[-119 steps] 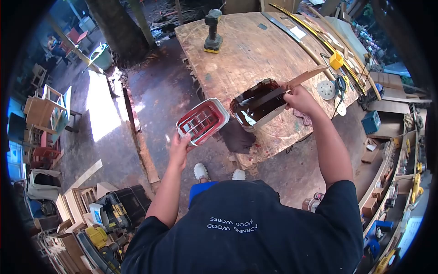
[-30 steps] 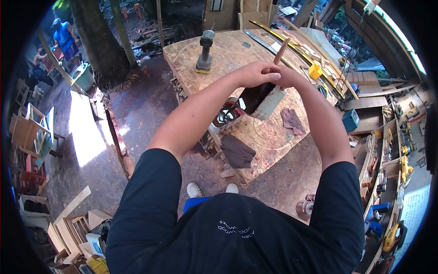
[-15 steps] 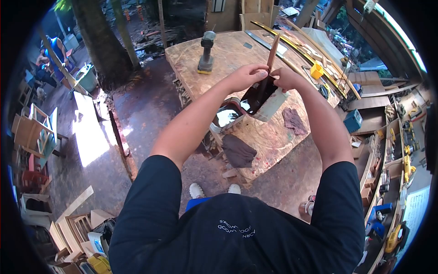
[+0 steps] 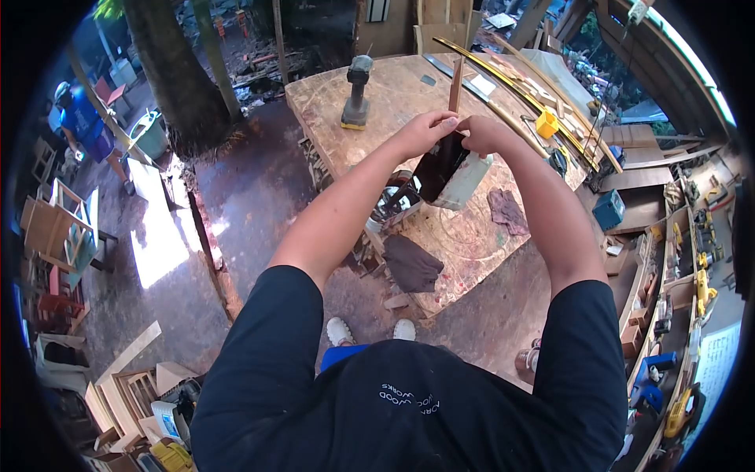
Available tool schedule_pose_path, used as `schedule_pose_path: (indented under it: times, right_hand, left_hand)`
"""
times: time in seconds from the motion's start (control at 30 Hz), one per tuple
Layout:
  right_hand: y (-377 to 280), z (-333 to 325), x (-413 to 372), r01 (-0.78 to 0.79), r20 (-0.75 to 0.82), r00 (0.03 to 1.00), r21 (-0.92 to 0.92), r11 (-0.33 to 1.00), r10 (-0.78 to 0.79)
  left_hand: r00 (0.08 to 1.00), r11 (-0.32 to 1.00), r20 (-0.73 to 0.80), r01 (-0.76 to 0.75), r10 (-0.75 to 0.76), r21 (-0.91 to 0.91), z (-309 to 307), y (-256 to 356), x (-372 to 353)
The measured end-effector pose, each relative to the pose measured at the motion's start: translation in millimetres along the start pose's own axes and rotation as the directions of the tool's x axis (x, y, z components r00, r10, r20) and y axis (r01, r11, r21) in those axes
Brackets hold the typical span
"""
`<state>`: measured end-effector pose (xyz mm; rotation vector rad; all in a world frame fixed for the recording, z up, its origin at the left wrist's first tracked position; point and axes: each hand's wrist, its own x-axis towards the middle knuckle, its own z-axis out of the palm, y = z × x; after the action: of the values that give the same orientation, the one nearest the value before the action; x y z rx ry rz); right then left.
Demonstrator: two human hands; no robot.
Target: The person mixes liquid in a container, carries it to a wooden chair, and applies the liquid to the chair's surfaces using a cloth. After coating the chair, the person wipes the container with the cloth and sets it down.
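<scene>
Both my hands meet above a whitish cut-open container (image 4: 470, 182) with a dark, wet-looking inside. My left hand (image 4: 427, 132) is closed on a narrow reddish-brown wooden strip (image 4: 456, 82), which stands nearly upright. On the same strip, from the other side, my right hand (image 4: 481, 134) is pinched, its fingertips beside the left ones. The strip's lower end is hidden by the hands and the container. Left of the container sits a round tin (image 4: 393, 203) of dark, shiny liquid. A dark cloth (image 4: 413, 263) lies nearer me, and a brownish rag (image 4: 507, 211) to the right.
A cordless drill (image 4: 356, 93) stands on the worn wooden table (image 4: 314, 94). Long strips, a yellow level (image 4: 480, 63) and a yellow cup (image 4: 546, 123) lie along the right side. Tool shelves (image 4: 653, 291) line the right. A person in blue (image 4: 82, 118) is at far left.
The wooden strip has shifted left and lower, and is now more upright. My right hand has come closer to my left. The background person now stands upright, facing another way.
</scene>
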<state>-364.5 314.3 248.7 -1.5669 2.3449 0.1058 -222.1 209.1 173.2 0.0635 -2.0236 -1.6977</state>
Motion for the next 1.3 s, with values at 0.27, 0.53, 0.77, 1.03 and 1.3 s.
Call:
schedule_pose_path:
  times: [0.27,0.53,0.77,1.03,1.3]
  right_hand:
    - [22,7,-8,0.013,-0.044,0.999,0.131,0.991,-0.008]
    - [103,56,-27,-0.031,-0.066,0.993,0.633,0.774,0.094]
    - [140,90,-24,-0.041,-0.019,0.996,0.750,0.660,0.083]
    - [139,85,-11,-0.018,0.005,1.000,0.714,0.700,0.020]
    - [134,82,6,0.022,-0.003,1.000,0.617,0.787,-0.025]
  left_hand:
    - [0.999,0.999,0.017,0.040,-0.040,-0.015,2,14,-4]
    - [0.884,0.995,-0.464,0.088,-0.056,0.047,-37,-31,-111]
    - [0.481,0.705,-0.521,0.556,-0.705,-0.440,-6,-125,-230]
    - [0.549,0.639,-0.388,0.395,-0.740,-0.660,31,-128,-216]
    - [0.472,0.640,-0.473,0.301,-0.744,-0.707,39,-137,-214]
